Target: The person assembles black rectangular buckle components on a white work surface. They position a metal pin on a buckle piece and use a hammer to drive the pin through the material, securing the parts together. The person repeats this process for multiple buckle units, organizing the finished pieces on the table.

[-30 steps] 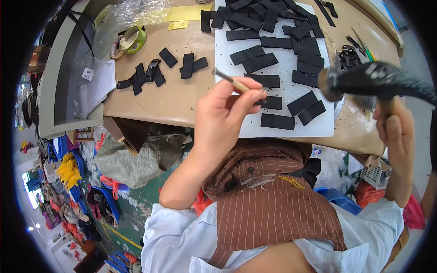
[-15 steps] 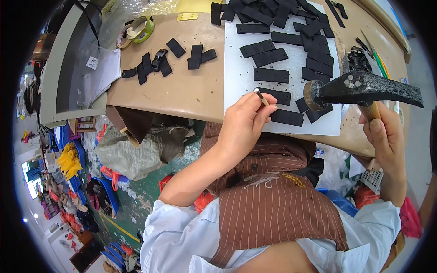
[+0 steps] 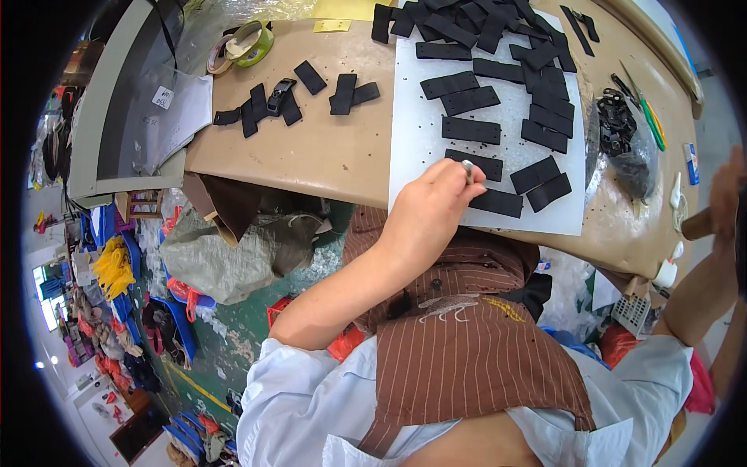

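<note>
My left hand [image 3: 432, 204] is closed round a slim metal punch [image 3: 468, 169], held upright over a black strap piece [image 3: 486, 166] on the white board [image 3: 416, 148]. Another strap piece [image 3: 504, 204] lies just nearer to me, partly covered by the fingers. Raised at the far right, my right hand [image 3: 728, 191] is smeared by motion. From it sticks the wooden handle of a hammer [image 3: 697, 225]; the hammer's head cannot be made out. Several strap pieces with small holes lie along the board, and a heap of them [image 3: 467, 23] covers its far end.
More black straps and a buckle [image 3: 281, 95] lie on the brown table [image 3: 327, 156] at left, near tape rolls [image 3: 250, 45]. To the right are a bag of black parts [image 3: 632, 167], green-handled scissors [image 3: 652, 124] and a small white bottle [image 3: 667, 271].
My right hand has swung the hammer from beside the board out to the far right. My left hand has shifted slightly down and right, with the punch now more upright.
</note>
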{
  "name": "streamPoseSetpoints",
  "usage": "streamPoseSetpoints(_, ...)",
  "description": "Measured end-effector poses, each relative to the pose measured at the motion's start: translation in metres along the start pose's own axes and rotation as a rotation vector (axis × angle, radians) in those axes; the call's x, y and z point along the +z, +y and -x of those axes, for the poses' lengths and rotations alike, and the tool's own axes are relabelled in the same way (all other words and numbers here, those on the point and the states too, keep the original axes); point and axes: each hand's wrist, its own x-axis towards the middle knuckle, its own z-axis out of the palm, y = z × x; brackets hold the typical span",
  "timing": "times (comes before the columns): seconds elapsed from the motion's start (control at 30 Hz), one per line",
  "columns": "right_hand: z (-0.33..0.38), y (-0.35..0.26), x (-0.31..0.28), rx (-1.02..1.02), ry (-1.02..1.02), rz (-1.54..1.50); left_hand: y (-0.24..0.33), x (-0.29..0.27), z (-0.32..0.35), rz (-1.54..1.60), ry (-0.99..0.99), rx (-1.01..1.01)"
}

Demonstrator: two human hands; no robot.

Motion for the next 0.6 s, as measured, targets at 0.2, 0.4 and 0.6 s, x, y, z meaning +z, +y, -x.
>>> streamPoseSetpoints(0.2, -0.029, -0.012, 0.114, -0.186, -0.286, 0.237, -0.007, 0.002, 0.010, -0.133, 0.095, -0.032)
streamPoseSetpoints(0.4, -0.002, -0.003, 0.108, 0.148, 0.065, 0.047, -0.012, -0.005, 0.003, 0.028, -0.026, -0.061)
streamPoseSetpoints(0.6, -0.009, -0.020, 0.050, 0.051, 0.210, -0.021, -0.009, -0.006, 0.001, 0.024, -0.036, -0.031)
